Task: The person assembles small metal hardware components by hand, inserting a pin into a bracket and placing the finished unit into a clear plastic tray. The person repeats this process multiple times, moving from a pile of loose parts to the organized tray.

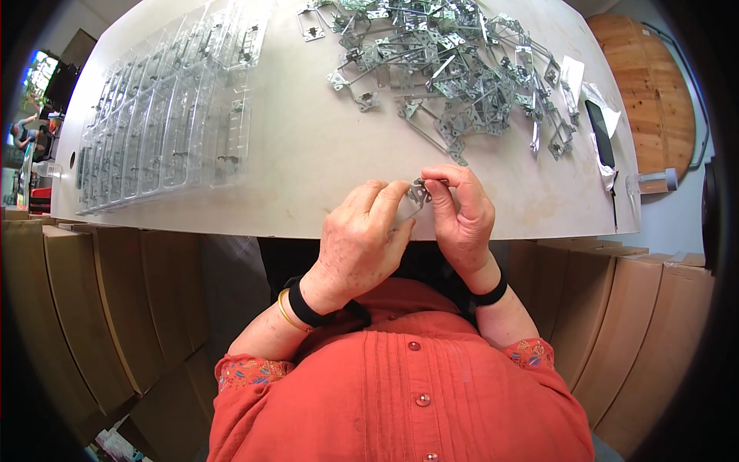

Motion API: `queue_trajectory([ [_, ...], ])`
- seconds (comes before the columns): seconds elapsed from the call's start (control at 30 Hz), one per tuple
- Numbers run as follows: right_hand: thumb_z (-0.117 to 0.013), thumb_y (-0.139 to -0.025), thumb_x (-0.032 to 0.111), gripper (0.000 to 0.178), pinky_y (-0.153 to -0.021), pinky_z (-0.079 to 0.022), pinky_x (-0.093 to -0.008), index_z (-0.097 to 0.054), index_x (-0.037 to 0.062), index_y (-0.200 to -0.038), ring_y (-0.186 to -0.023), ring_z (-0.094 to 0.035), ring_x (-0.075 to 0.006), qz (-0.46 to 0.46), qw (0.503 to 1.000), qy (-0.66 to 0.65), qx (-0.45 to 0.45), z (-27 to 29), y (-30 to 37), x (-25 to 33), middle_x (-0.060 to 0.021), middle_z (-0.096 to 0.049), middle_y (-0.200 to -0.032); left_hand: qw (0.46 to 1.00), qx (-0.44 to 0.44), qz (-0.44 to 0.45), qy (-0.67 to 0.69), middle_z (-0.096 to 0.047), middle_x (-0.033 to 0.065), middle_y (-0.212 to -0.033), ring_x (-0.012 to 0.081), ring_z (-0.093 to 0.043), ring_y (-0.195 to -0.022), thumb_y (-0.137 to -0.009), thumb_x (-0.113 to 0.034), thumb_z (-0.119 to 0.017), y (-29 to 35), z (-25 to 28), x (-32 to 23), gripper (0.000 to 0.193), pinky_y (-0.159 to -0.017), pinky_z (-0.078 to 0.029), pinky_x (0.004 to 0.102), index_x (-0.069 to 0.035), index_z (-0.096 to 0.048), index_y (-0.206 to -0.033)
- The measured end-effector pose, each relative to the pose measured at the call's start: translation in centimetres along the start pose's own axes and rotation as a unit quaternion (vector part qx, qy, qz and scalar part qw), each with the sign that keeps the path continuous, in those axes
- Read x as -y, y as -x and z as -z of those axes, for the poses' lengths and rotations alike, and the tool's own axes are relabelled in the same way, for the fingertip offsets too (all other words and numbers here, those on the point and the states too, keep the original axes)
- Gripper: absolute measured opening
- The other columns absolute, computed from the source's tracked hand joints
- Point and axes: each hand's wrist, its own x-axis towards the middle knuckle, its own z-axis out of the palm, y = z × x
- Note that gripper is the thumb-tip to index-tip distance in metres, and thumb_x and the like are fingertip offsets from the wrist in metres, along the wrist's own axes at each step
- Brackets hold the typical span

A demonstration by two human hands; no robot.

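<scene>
Above the table's near edge, my left hand (356,237) and my right hand (464,214) meet at a small metal bracket (418,192). My left fingers and thumb are closed on one side of it. On its other side, my right thumb and forefinger pinch its end. Much of the bracket is hidden by the fingers. Beyond my hands lies a tangled heap of similar metal brackets (469,100) with plates and thin rods. To the left, clear plastic trays (173,131) have long compartments, many with metal parts in them.
A dark phone (600,132) lies on white paper at the table's right side, near a clear cylinder with a grey cap (656,182). Cardboard boxes (92,308) stand below the table on the left, and more boxes (627,331) on the right. A round wooden board (647,92) leans at the far right.
</scene>
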Motion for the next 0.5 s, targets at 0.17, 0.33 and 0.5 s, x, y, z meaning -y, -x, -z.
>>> queue_trajectory([
  [0.17,-0.077,-0.095,0.000,0.015,-0.078,-0.057,-0.0343,-0.071,0.0026,-0.109,-0.088,-0.071,-0.0250,0.018,1.000,0.014,-0.007,0.01,0.17,-0.43,-0.0114,-0.074,-0.101,1.000,-0.002,0.004,0.005,-0.070,0.0169,-0.105,0.0350,-0.070,-0.089,-0.076,-0.004,-0.084,-0.03,0.00,-0.10,0.048,-0.076,-0.058,0.0417,-0.003,-0.068,-0.121],
  [0.33,-0.076,-0.096,0.000,0.014,-0.078,-0.057,-0.0343,-0.070,0.0027,-0.108,-0.088,-0.070,-0.0258,0.010,1.000,0.016,-0.005,-0.01,0.22,-0.31,-0.0120,-0.073,-0.101,1.000,-0.003,0.001,0.006,-0.070,0.0172,-0.105,0.0350,-0.070,-0.089,-0.076,-0.004,-0.084,-0.03,-0.06,0.03,0.049,-0.075,-0.058,0.0415,-0.003,-0.067,-0.122],
  [0.5,-0.074,-0.097,-0.001,0.012,-0.077,-0.057,-0.0338,-0.070,0.0019,-0.108,-0.088,-0.070,-0.0254,0.035,0.999,0.030,0.004,0.08,-0.01,-0.14,-0.0125,-0.073,-0.103,1.000,-0.005,0.001,0.005,-0.070,0.0172,-0.105,0.0350,-0.070,-0.088,-0.077,-0.004,-0.084,0.02,-0.08,0.00,0.049,-0.075,-0.058,0.0415,-0.003,-0.067,-0.123],
])
